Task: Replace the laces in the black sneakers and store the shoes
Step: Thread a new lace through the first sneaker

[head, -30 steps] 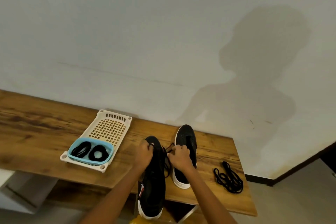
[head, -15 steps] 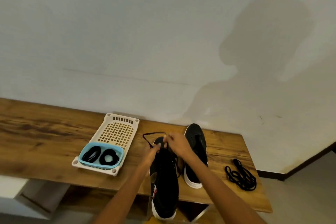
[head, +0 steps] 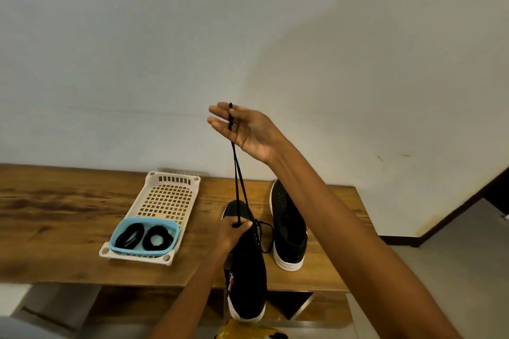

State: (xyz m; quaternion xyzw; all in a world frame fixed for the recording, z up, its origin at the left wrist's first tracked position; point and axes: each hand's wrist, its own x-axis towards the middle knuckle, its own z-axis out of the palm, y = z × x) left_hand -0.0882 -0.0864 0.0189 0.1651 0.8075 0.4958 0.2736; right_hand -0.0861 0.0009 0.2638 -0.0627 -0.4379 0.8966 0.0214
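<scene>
One black sneaker with a white sole [head: 248, 278] hangs over the front edge of the wooden table [head: 55, 217]. My left hand [head: 234, 232] grips it near the toe end. My right hand [head: 243, 129] is raised high above it and pinches a black lace [head: 238, 179]. The lace runs down as a doubled strand to the sneaker at my left hand. The second black sneaker [head: 289, 231] lies flat on the table just to the right, with no lace visible in it.
A white perforated basket [head: 168, 195] lies left of the shoes. At its near end sits a blue tray [head: 118, 231] with two coiled black laces [head: 143, 239]. A white wall stands close behind the table. Something yellow and black [head: 248, 331] shows at the bottom edge.
My right hand has risen from the sneaker to well above it, drawing the lace up and taut. My left hand stays on the sneaker. The loose lace at the right is now behind my arm.
</scene>
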